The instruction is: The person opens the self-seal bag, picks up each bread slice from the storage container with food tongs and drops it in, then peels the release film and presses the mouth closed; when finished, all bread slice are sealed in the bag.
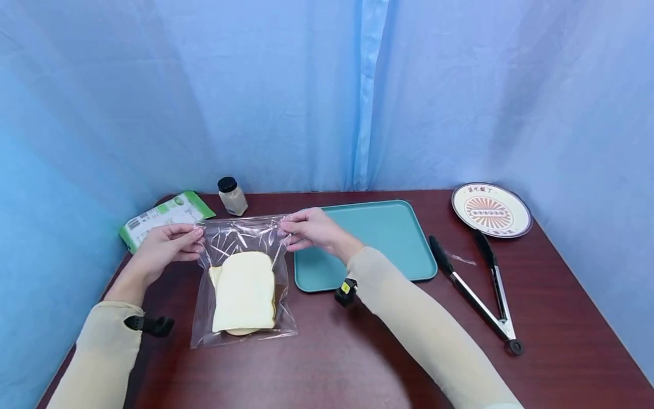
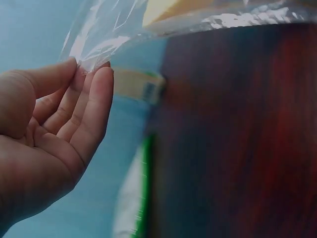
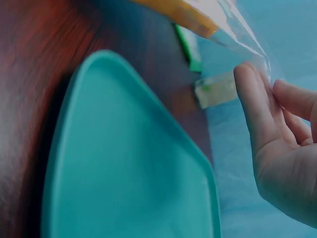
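A clear plastic bag (image 1: 204, 329) hangs between both hands in the head view, with slices of bread (image 1: 244, 292) inside it. My left hand (image 1: 171, 248) pinches the bag's upper left corner between thumb and fingertips. At the upper right corner, my right hand (image 1: 314, 230) pinches the plastic in the same way. Each wrist view shows its hand at a bag corner: the left hand (image 2: 64, 109) under wrinkled film, the right hand (image 3: 282, 134) beside a strip of bread crust (image 3: 183, 15). The bag's top edge is stretched fairly straight.
A teal tray (image 1: 378, 244) lies behind the right forearm. Steel tongs with black tips (image 1: 480, 295) rest spread on the right, near a patterned plate (image 1: 490, 210). A black-capped jar (image 1: 233, 197) and a green-white packet (image 1: 166, 218) stand at the back left. Blue curtains (image 1: 286, 96) enclose the table.
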The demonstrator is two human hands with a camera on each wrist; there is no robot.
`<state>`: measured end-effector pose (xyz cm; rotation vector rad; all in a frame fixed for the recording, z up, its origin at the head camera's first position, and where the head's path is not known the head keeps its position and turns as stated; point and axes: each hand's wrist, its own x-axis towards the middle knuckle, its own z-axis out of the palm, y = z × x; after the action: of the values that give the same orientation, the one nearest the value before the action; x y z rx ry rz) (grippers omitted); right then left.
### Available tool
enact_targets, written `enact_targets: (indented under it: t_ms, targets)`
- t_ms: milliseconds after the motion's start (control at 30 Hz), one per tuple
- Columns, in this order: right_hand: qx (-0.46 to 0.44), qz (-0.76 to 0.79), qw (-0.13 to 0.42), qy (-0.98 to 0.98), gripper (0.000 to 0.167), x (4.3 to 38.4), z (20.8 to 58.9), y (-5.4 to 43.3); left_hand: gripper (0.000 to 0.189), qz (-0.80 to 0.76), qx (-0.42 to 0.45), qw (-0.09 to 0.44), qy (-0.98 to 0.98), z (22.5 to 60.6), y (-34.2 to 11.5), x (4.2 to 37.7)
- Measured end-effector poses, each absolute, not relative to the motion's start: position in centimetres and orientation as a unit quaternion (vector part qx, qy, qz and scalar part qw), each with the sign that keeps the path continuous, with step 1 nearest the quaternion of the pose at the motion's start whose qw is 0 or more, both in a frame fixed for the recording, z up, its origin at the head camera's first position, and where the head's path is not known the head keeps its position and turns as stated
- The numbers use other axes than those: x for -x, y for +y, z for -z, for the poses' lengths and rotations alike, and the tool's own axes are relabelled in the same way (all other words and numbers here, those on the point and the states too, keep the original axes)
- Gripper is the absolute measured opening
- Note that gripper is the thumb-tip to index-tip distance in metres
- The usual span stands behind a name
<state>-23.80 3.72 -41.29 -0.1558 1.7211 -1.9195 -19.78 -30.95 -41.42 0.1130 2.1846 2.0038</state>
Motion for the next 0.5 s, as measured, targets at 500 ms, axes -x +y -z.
enact_targets:
  t_ms: [500]
  targets:
    - [-0.024, 0.694, 0.261, 0.671, 0.027, 25.9, 44.5, 3.1, 0.051, -0.611, 0.071, 0.132, 0.777, 45.5, -30.3, 21.4]
